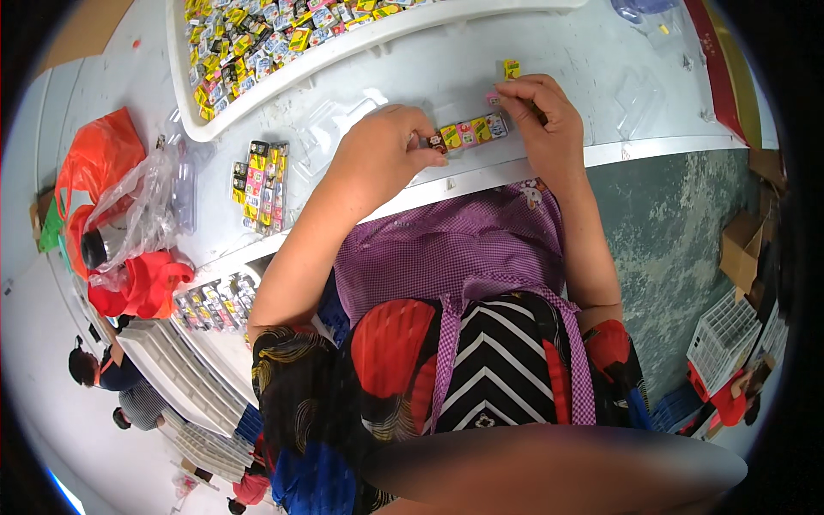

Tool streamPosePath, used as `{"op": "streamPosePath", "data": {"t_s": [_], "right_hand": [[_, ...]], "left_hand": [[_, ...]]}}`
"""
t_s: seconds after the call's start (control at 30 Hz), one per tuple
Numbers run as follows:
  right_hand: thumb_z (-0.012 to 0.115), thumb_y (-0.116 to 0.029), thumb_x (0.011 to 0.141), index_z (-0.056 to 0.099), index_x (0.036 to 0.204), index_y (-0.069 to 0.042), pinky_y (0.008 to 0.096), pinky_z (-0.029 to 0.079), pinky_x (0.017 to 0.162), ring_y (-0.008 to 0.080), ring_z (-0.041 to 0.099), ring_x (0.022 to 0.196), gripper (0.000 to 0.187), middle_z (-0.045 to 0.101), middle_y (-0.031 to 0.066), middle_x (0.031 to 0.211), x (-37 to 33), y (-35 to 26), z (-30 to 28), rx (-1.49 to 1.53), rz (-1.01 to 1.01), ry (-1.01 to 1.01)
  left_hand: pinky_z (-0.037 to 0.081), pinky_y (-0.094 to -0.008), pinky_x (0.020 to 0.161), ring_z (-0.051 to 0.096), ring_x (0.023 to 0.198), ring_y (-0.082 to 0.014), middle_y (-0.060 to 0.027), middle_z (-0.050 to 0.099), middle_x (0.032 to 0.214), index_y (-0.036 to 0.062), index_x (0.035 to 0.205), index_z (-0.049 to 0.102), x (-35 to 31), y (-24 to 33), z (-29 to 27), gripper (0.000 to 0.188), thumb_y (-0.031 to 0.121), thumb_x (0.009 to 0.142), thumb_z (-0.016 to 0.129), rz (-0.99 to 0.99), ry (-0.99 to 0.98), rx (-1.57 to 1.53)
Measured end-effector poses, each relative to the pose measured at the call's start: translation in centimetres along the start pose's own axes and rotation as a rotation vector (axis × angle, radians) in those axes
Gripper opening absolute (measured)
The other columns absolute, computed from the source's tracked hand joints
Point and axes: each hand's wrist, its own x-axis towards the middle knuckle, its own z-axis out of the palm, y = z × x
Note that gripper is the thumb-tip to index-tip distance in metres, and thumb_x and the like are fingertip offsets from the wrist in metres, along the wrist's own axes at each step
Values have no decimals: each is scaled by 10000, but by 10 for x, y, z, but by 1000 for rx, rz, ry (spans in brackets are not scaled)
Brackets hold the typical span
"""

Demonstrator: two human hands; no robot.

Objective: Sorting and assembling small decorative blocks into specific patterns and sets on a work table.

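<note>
In front of me near the table's edge lies a narrow clear plastic case (506, 129) with a row of small colourful boxes (466, 133) in it, in yellow, pink, white and dark patterns. My left hand (384, 153) grips the left end of this case between thumb and fingers. Above its right end, my right hand (547, 118) pinches a small pink box (493, 99) between thumb and forefinger. A loose yellow box (511, 69) sits on the table just beyond those fingertips. Left of my left forearm, several filled cases (260, 187) lie side by side.
A large white tray (190, 112) heaped with small boxes takes up the far left. Empty clear plastic cases (330, 129) lie beside my left hand. Red and clear bags (107, 159) crowd the left edge. Other people (129, 382) are at the lower left; a white crate (723, 339) stands right.
</note>
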Motion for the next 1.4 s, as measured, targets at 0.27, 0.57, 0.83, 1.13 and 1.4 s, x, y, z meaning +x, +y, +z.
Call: {"op": "streamPosePath", "data": {"t_s": [0.27,0.57,0.83,1.13,1.4], "right_hand": [[599,25,875,666,1002,-15,242,485,804,135,605,904,149,607,52,1016,1,0,1,8,8,5],[603,59,857,636,1003,-2,227,469,798,119,591,892,162,604,43,975,1,5,0,70,-30,91],[590,98,821,631,982,12,257,503,759,170,621,849,187,608,72,957,5,-39,13,57,-109,-327],[558,57,761,641,883,-7,332,503,768,265,591,895,160,595,92,930,21,-43,40,-356,-468,-757],[585,52,737,649,946,-25,345,499,774,273,578,904,232,584,90,920,12,-47,41,-447,-444,-657]], "left_hand": [[483,-386,694,609,783,-312,-126,613,851,30,866,629,-4,-1,6,203,198,784,709,-6,42,-6],[489,-353,668,611,738,-276,-117,621,894,36,955,636,-14,1,6,199,186,830,676,89,190,86],[467,-226,644,574,723,-116,-98,650,998,50,1156,597,-36,-20,-24,249,88,910,577,-57,93,-697],[304,-165,437,501,593,-70,-160,640,1082,-12,1143,546,-50,-43,-18,245,165,975,522,-83,102,-1116],[349,-167,472,555,666,-78,-155,618,1155,12,1259,527,-48,-44,-16,319,182,991,495,-56,74,-1361]]}}
